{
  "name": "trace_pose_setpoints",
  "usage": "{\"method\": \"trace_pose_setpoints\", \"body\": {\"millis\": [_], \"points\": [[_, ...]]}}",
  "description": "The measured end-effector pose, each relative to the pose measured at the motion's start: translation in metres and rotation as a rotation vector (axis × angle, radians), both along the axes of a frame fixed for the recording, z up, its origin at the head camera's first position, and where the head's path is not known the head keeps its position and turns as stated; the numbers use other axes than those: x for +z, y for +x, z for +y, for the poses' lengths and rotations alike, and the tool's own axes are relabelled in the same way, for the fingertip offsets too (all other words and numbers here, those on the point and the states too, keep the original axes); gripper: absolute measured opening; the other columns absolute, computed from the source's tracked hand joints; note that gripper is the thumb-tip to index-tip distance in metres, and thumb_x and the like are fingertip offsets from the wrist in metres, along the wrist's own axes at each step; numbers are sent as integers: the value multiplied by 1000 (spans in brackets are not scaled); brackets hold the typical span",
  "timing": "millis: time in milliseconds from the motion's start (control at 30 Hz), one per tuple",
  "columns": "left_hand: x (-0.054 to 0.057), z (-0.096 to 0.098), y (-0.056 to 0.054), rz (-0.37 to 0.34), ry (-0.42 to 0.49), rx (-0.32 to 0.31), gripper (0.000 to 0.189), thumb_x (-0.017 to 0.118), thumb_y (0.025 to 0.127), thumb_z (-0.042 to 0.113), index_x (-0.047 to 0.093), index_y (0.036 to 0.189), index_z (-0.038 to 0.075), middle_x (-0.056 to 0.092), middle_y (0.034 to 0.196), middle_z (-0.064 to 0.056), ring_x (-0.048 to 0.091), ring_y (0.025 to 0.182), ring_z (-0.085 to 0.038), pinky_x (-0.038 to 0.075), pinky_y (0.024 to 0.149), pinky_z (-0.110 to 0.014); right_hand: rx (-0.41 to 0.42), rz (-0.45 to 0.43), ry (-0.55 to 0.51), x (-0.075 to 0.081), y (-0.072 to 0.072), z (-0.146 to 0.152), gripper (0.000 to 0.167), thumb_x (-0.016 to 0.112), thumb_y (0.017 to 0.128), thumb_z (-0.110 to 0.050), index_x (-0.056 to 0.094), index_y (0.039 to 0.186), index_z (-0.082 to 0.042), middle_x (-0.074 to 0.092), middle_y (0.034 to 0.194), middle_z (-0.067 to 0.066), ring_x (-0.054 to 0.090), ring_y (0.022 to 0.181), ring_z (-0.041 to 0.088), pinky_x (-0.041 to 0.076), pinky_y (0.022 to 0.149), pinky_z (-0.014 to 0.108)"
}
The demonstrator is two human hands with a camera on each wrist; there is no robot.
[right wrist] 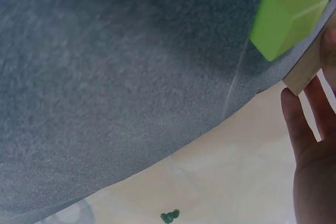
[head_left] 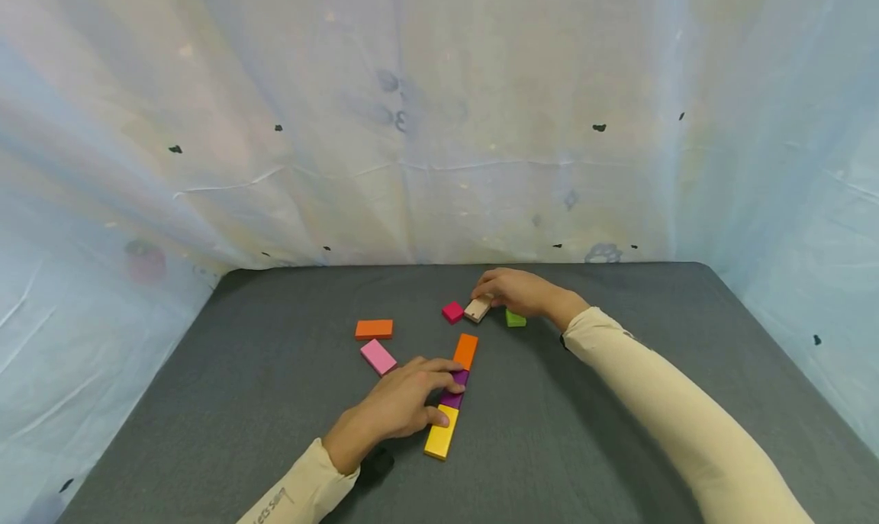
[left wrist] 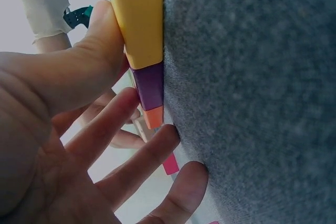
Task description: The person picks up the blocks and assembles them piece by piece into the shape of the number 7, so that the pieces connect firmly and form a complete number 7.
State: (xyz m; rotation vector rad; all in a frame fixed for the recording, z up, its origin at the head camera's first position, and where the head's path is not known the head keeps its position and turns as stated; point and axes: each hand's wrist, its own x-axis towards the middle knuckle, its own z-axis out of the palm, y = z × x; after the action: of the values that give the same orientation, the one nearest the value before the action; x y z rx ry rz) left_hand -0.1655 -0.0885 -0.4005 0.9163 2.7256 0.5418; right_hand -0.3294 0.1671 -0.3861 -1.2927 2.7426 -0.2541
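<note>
An orange block [head_left: 465,352], a purple block [head_left: 453,391] and a yellow block [head_left: 442,434] lie end to end in a slanting row. My left hand [head_left: 404,400] rests along this row, fingers spread and loosely extended. Its thumb touches the yellow block and fingertips lie on the purple one; the left wrist view shows the thumb against the yellow block's side. Farther back, my right hand [head_left: 523,290] pinches a plain wooden block [head_left: 477,309]. Part of that block is hidden under the fingers. Close by the right hand sits a green block [head_left: 515,319], partly covered in the head view.
A crimson block [head_left: 452,312] lies just left of the wooden one. On the left are another orange block [head_left: 374,329] and a pink block [head_left: 378,356]. The dark grey table [head_left: 275,402] backs onto a pale hanging sheet [head_left: 439,127].
</note>
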Motion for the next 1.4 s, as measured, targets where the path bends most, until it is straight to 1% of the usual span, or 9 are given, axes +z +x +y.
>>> {"method": "trace_pose_setpoints", "body": {"millis": [233,367,600,900,1033,1267,1400], "points": [[-1,0,-1,0,-2,-1,43,79,84,31,69,126,29,50,149,12,52,125,-17,48,102,-42,-26,47,27,-2,-1,-4,36,62,97,-6,65,131,-18,62,131,4,59,122,23,52,100,41],[-2,0,-1,10,2,-2,43,79,84,31,69,126,28,50,149,12,52,124,-17,48,101,-42,-36,45,21,-1,-1,-5,36,62,97,-6,66,131,-18,62,132,3,59,123,23,52,101,41],[-2,0,0,14,13,-6,41,79,84,30,70,124,27,51,148,11,52,125,-18,48,101,-43,-26,21,8,1,-3,-7,37,62,97,-4,66,131,-17,62,133,5,58,124,24,51,101,42],[-1,-1,-1,9,19,-13,41,79,85,27,70,125,25,51,148,9,52,127,-20,48,102,-45,-6,-16,-22,5,0,-6,38,62,96,-2,66,131,-16,62,133,5,58,123,24,51,101,43],[-2,-1,-1,10,17,-12,42,79,85,27,70,126,25,51,148,9,52,127,-19,48,103,-44,-4,-31,-28,6,1,-6,38,63,96,-2,67,131,-16,62,132,5,60,121,23,51,101,44],[-3,-1,-1,2,5,-4,43,79,84,29,69,126,27,50,149,11,51,127,-18,48,103,-43,5,-85,-32,5,3,-5,38,62,96,0,68,129,-17,63,132,3,63,118,22,52,100,42],[-4,-2,-1,8,-3,0,43,80,84,30,69,126,28,50,149,12,52,125,-17,48,102,-42,21,-90,-28,5,3,-6,38,62,96,0,68,129,-18,63,132,3,62,119,22,52,100,43]]}}
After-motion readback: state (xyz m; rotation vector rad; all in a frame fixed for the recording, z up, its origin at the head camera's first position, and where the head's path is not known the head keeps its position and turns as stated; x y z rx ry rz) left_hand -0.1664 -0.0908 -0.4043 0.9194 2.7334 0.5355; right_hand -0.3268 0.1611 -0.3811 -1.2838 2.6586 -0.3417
